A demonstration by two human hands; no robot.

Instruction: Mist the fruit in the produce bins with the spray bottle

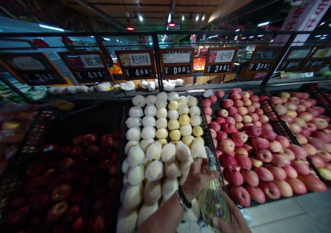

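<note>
Both hands are on a see-through spray bottle (214,200) with a grey spray head (211,157) and pale liquid inside. My left hand (197,177), wearing a dark beaded bracelet (184,196) and a metal band at the wrist, is closed around the neck just below the spray head. Lower down, my right hand (232,215) wraps the bottle's body from the right. Just behind and left of the bottle sit yellow apples in white foam nets (153,171), some wrapped and some bare on top.
Dark red apples (62,191) fill a black crate on the left. Pink-red apples (258,155) lie in crates on the right, above a tiled floor (289,215). Price signs (136,64) hang from a rail along the back. Wrapped fruit (126,85) lies on the ledge below them.
</note>
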